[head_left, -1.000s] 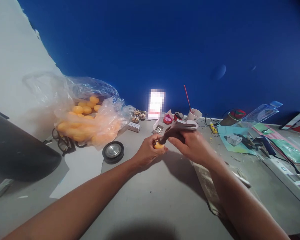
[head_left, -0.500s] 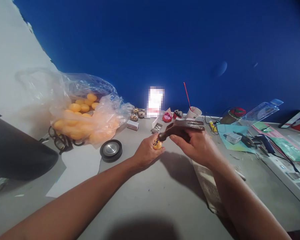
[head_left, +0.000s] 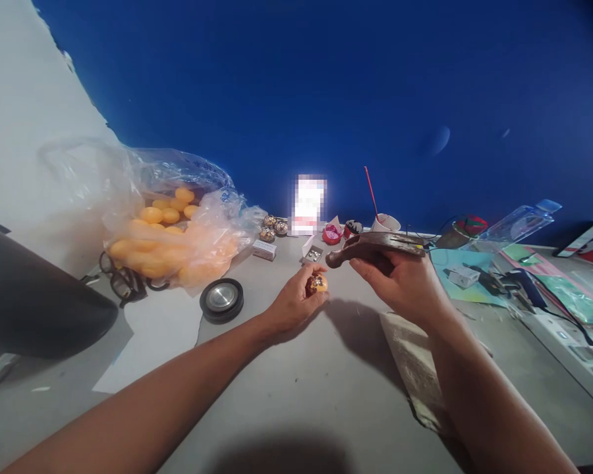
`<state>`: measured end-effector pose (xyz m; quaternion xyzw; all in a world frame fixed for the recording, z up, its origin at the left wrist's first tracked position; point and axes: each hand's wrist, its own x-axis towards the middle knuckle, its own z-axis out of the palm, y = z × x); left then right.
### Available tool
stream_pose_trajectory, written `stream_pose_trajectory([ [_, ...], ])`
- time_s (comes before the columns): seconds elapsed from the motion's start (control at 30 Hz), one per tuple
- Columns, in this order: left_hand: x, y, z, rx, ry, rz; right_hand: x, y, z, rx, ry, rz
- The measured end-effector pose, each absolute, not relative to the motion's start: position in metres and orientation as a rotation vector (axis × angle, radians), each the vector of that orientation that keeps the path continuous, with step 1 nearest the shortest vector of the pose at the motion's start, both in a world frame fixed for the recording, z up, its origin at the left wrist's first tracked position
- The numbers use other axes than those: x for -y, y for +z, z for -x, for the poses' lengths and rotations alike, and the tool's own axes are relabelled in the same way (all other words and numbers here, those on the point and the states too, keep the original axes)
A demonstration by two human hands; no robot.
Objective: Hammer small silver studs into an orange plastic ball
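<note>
Between the fingers of my left hand (head_left: 294, 303) is an orange ball (head_left: 318, 284) dotted with shiny metallic pieces, held just above the grey table. My right hand (head_left: 408, 286) is wrapped round a dark, worn tool (head_left: 375, 246) that looks like a hammer. Its rounded end is a little above and right of the ball, apart from it. Behind the ball lies a small open box (head_left: 313, 254) with shiny round pieces. Three studded balls (head_left: 268, 233) rest farther back, near a small white box (head_left: 264, 250).
A clear bag (head_left: 178, 247) of orange balls lies at the left, with glasses (head_left: 123, 280) and a black round object (head_left: 221, 299) before it. A cup (head_left: 386, 224) with a red straw and a plastic bottle (head_left: 521, 224) stand behind. Beneath my right arm lies a cloth (head_left: 415, 368).
The tool has moved right, away from the ball, with my right hand. The ball is turned in my left hand, so more shiny pieces show.
</note>
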<state>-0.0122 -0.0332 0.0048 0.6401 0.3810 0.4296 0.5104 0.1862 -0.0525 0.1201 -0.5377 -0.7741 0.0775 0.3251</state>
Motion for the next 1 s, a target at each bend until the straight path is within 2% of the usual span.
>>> stream_pose_trajectory([
  [0.27, 0.025, 0.0, 0.007, -0.847, 1.099, -1.374, 0.05, 0.111, -0.18, 2.216, 0.202, 1.557],
  [0.6, 0.03, 0.012, 0.01, -0.745, 0.983, -1.088, 0.049, 0.12, -0.189, 2.047, 0.221, 1.446],
  [1.0, 0.027, 0.01, 0.011, -0.78, 1.04, -1.211, 0.051, 0.109, -0.18, 2.193, 0.224, 1.47],
])
